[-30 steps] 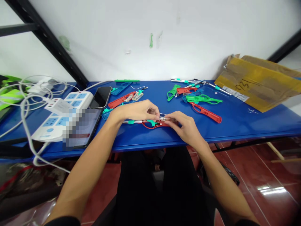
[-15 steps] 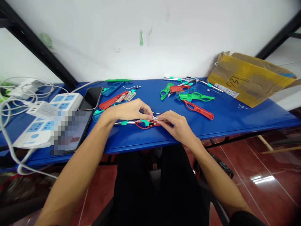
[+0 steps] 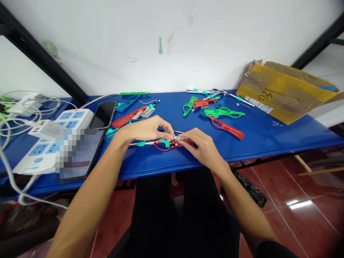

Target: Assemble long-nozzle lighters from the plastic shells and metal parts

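A red plastic gun-shaped shell (image 3: 164,145) with a teal trigger and a metal rod lies on the blue table (image 3: 263,138) near its front edge. My left hand (image 3: 149,129) pinches a small metal part with a thin wire at the shell's top. My right hand (image 3: 200,143) pinches the same small part from the right and rests on the shell's right end. The fingers of both hands are closed together over it.
More red, green and blue shells (image 3: 220,114) and metal rods lie at the back middle. A torn cardboard box (image 3: 285,91) sits at the right. A phone (image 3: 103,114), a white power strip (image 3: 51,141) and cables lie at the left.
The view shifted a little left, then down. My hands stay on the red shell; the fingers have drawn closer together over the small metal part.
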Motion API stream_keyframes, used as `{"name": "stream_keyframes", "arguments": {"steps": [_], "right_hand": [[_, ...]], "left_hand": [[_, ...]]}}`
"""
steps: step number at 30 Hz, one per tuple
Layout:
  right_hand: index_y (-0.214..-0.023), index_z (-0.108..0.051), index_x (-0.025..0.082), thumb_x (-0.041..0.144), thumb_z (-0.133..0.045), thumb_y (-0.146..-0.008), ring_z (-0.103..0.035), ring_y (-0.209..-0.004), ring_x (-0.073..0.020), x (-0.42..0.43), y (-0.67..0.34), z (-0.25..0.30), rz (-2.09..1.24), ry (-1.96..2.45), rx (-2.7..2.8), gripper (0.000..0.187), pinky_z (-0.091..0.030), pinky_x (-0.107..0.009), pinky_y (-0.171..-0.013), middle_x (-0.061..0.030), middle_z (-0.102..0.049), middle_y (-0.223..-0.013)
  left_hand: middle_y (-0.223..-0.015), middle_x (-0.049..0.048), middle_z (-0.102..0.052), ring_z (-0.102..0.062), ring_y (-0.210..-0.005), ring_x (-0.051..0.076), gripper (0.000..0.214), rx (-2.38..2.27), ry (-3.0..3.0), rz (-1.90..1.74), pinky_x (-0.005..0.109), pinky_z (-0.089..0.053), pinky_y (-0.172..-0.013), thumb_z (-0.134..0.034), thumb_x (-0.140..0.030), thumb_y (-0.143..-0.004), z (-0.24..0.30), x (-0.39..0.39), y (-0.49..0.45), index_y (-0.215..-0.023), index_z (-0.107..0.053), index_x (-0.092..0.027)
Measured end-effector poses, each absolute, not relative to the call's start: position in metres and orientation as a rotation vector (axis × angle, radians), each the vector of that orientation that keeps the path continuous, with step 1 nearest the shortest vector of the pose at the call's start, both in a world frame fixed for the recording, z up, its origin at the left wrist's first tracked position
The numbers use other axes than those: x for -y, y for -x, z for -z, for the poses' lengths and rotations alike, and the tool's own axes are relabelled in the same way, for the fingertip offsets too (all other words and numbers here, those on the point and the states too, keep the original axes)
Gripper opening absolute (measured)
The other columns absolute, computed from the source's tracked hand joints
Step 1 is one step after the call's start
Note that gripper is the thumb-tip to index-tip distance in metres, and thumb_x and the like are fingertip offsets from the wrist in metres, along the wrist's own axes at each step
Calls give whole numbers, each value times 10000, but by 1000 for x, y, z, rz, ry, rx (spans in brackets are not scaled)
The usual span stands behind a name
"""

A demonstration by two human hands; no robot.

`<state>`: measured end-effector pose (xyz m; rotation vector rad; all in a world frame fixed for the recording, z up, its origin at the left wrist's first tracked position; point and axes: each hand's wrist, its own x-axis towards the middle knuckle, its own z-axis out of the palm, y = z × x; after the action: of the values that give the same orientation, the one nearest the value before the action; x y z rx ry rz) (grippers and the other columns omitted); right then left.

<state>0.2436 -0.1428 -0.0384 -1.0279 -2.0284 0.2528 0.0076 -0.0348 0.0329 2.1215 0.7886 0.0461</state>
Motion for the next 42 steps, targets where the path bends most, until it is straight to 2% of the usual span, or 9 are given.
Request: {"name": "stream_keyframes", "arguments": {"steps": [5, 11, 17, 22, 30, 35, 37, 40, 42], "right_hand": [[-1183, -757, 257, 301, -655, -1109, -720, -994, -243, 146, -243, 35, -249, 1049, 2030, 133, -597, -409, -920, -70, -830, -1123], [-1194, -751, 247, 305, -650, -1114, -709, -977, -237, 148, -243, 34, -232, 1046, 2028, 141, -587, -407, -912, -71, -828, -1120], [-1186, -752, 227, 282, -671, -1104, -709, -935, -220, 147, -243, 35, -180, 980, 2025, 127, -589, -379, -872, -70, -822, -1072], [-1192, -747, 223, 249, -670, -1101, -708, -936, -221, 146, -244, 36, -152, 965, 2048, 122, -591, -375, -878, -73, -822, -1084], [-1210, -740, 233, 288, -638, -1121, -708, -1013, -238, 145, -245, 36, -165, 1038, 2063, 146, -572, -397, -934, -83, -807, -1141], [-1273, -738, 247, 321, -612, -1131, -698, -987, -254, 144, -245, 37, -132, 1102, 2064, 204, -564, -420, -936, -84, -788, -1105], [-1299, -730, 241, 310, -591, -1138, -696, -980, -260, 144, -244, 37, -100, 1121, 2081, 223, -562, -428, -940, -86, -789, -1098], [-1215, -746, 237, 297, -590, -1137, -700, -970, -264, 143, -241, 38, -29, 1127, 2107, 184, -554, -440, -948, -86, -799, -1095], [-1184, -744, 234, 286, -602, -1133, -710, -979, -264, 143, -240, 40, -6, 1108, 2099, 160, -553, -444, -963, -86, -802, -1098]], "left_hand": [[-1037, 26, -822, -709, -928, 185, 299, -802, -2088, 8, 259, -494, -793, -717, -479, -942, -36, 36, -4, -1054, -823, -222], [-928, 19, -789, -670, -839, 167, 280, -785, -2097, 20, 256, -465, -733, -694, -467, -950, -34, 35, -4, -959, -805, -210], [-898, 28, -768, -642, -795, 168, 334, -779, -2104, -9, 272, -458, -720, -683, -514, -934, -35, 37, -8, -911, -783, -197], [-943, 33, -784, -670, -831, 178, 308, -768, -2134, -19, 280, -469, -747, -684, -488, -936, -35, 39, -8, -909, -795, -202], [-1073, 36, -809, -719, -976, 200, 289, -764, -2209, -64, 295, -513, -879, -680, -474, -965, -36, 39, -3, -1010, -826, -229], [-1135, 32, -805, -717, -1032, 217, 366, -835, -2222, -115, 295, -514, -863, -726, -539, -944, -37, 35, 1, -1147, -810, -246], [-1106, 35, -808, -718, -1016, 213, 333, -828, -2231, -132, 296, -514, -866, -682, -502, -979, -35, 31, 2, -1123, -809, -230], [-1043, 44, -807, -717, -979, 205, 339, -845, -2256, -217, 310, -521, -902, -553, -433, -1068, -29, 31, 7, -1045, -795, -196], [-1076, 55, -804, -716, -1026, 212, 351, -910, -2291, -372, 328, -521, -965, -506, -401, -1110, -24, 44, 13, -1050, -776, -186]]}}
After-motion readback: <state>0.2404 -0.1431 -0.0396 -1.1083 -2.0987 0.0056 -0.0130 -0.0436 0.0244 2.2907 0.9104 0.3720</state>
